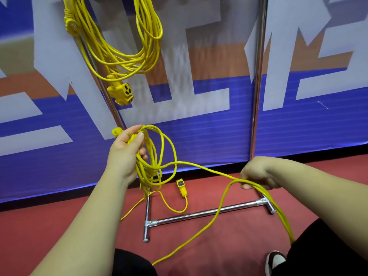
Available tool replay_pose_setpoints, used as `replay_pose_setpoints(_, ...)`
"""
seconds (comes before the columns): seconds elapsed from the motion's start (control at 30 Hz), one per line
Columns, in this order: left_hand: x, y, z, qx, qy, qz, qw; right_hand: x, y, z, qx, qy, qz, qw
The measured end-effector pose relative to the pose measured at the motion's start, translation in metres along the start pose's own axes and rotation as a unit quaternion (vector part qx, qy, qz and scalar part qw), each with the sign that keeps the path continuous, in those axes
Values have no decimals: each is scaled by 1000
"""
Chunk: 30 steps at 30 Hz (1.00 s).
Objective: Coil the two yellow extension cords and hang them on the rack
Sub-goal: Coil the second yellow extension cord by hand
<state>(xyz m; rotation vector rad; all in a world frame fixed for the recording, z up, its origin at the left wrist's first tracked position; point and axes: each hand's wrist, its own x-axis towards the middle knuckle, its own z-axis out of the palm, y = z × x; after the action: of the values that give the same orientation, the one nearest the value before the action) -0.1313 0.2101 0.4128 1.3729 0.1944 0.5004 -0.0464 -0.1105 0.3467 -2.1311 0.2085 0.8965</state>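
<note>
- Already, one coiled cord (123,64) hangs on the rack (258,76), its socket block (121,92) dangling.
- Left hand (127,154) has its fingers curled round the loops of the second cord (148,170).
- Right hand (256,174) grips a strand of that cord.
- Slack trails over the red floor (249,236); the cord's socket end (180,186) lies near the rack's base bar (199,215).

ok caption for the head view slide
Left hand holds a half-wound yellow cord, right hand grips its slack; other cord hangs on the rack.
</note>
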Motion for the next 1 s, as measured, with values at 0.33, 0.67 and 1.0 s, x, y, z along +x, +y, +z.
replay_pose_setpoints(0.33, -35, 3, 33, -50, -201, -74, 975, -3, -16, 13, 51, 88, -96, 990)
replay_pose_setpoints(0.67, -50, -14, 52, -28, -265, -146, 953, -20, -36, 26, 136, 87, -286, 945)
replay_pose_setpoints(1.0, -50, -22, 63, -22, -211, -158, 964, -35, -39, 29, 143, 56, -383, 911)
